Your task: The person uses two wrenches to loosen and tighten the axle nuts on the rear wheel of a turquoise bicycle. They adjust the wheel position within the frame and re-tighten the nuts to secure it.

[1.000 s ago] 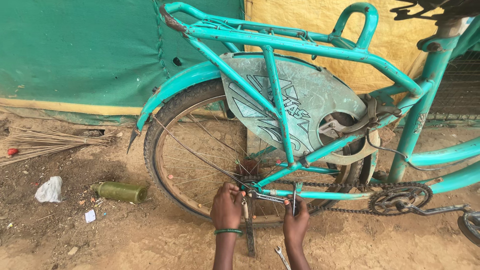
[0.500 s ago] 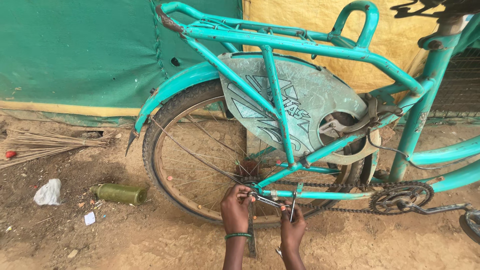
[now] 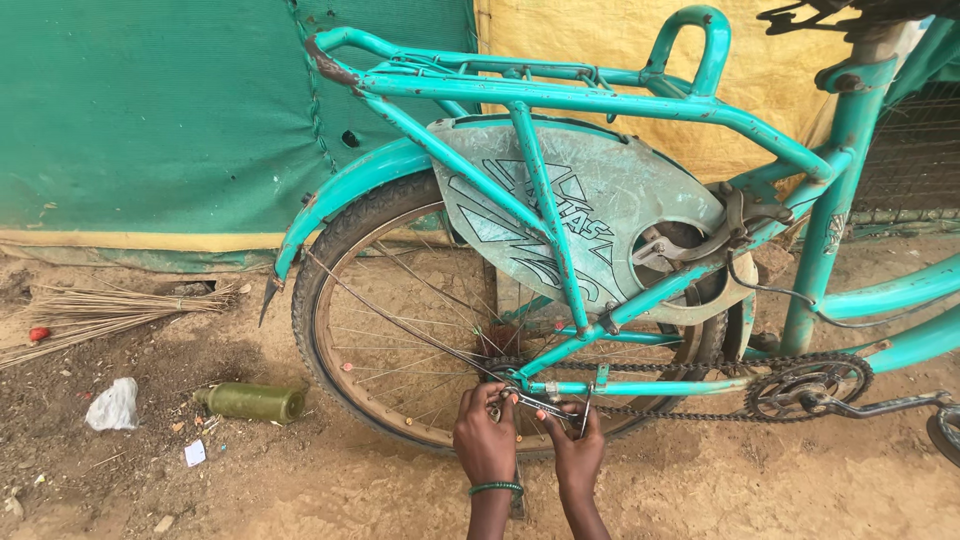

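Observation:
A turquoise bicycle (image 3: 620, 110) stands side-on, its rear wheel (image 3: 400, 330) in the middle of the view. My left hand (image 3: 485, 435), with a green bangle at the wrist, grips at the rear axle area next to the hub. My right hand (image 3: 577, 450) is beside it, fingers closed around a small metal spanner (image 3: 545, 407) set against the axle nut. The chain (image 3: 700, 385) runs from the hub to the chainring (image 3: 810, 385) on the right.
A green tarp (image 3: 150, 120) and a yellow cloth (image 3: 600, 40) hang behind the bicycle. On the sandy ground lie a green bottle (image 3: 250, 402), a crumpled white wrapper (image 3: 113, 405), a bundle of broom sticks (image 3: 100, 315). A pedal crank (image 3: 890, 405) sticks out right.
The view has shifted slightly right and down along the bicycle. Both hands stay at the rear axle with the spanner, moving a little closer to the hub.

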